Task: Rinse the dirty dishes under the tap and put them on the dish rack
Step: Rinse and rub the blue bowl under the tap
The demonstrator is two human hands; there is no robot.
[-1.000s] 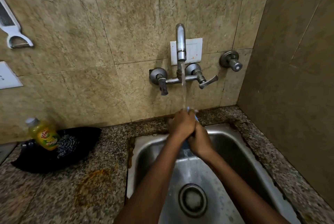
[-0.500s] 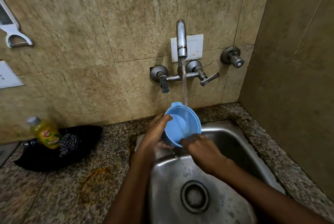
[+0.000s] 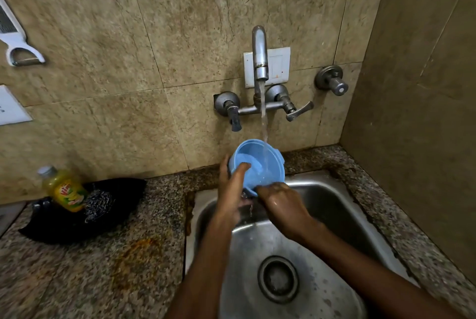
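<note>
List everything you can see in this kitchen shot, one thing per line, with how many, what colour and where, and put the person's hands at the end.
blue bowl: one, light blue, tilted under the running water, above the sink's back edge
tap: one, grey metal, on the wall, water running
sink: one, steel, set in the counter, with a round drain
wall valve: one, grey metal, right of the tap
switch plate: one, white, behind the tap
soap bottle: one, yellow, on the counter at left
scrubber: one, steel grey, beside the bottle
black tray: one, black, under bottle and scrubber
peeler: one, white, hung on the wall at far left
counter: one, speckled granite, around the sink
left hand: one, grips the bowl's left rim
right hand: one, wet, holds the bowl's lower edge
</note>
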